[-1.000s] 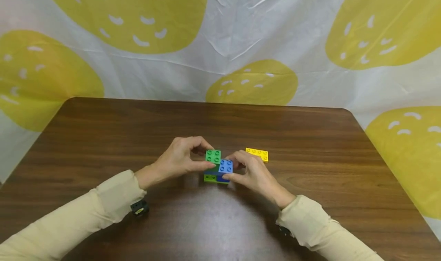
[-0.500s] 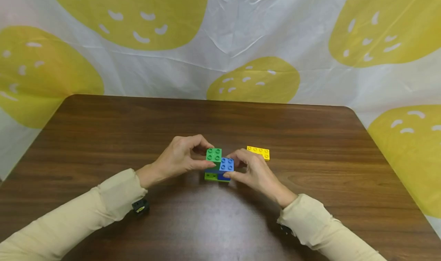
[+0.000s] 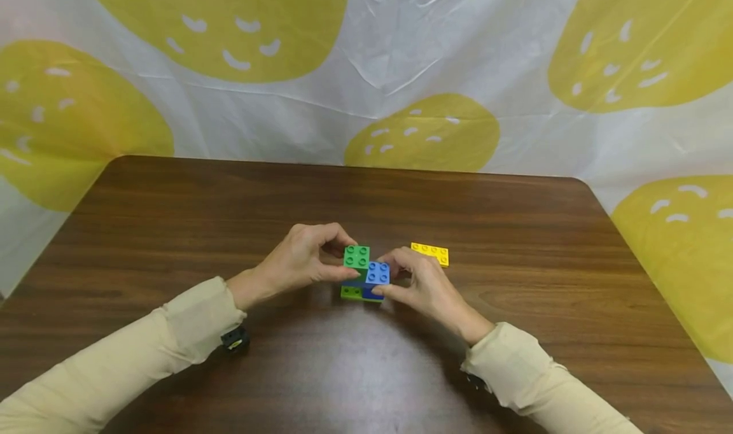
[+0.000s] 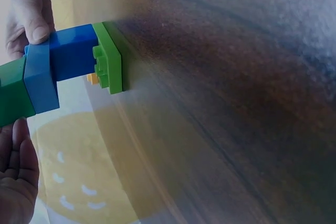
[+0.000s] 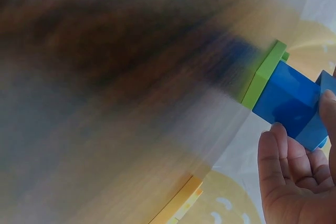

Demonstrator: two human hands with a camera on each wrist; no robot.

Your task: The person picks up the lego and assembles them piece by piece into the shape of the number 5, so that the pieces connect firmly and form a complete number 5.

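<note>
The left hand (image 3: 298, 260) pinches the green block (image 3: 356, 257) between thumb and curled fingers, at the top of a small stack of bricks. The right hand (image 3: 420, 286) grips the blue block (image 3: 376, 273) the same way, thumb on the near side and fingers curled over the far side. The two blocks sit side by side, touching, the green one slightly farther from the person. Under them is a darker blue brick (image 4: 73, 53), and at the bottom a flat light-green plate (image 3: 350, 292) that rests on the table (image 3: 172, 217). The left wrist view shows the stack from the side, with the plate's edge against the wood.

Just to the right of the right hand, apart from the stack, a flat yellow plate (image 3: 430, 253) lies on the table. Both arms wear pale beige sleeves (image 3: 189, 322). Behind the table hangs a white sheet with large yellow blobs (image 3: 424, 132).
</note>
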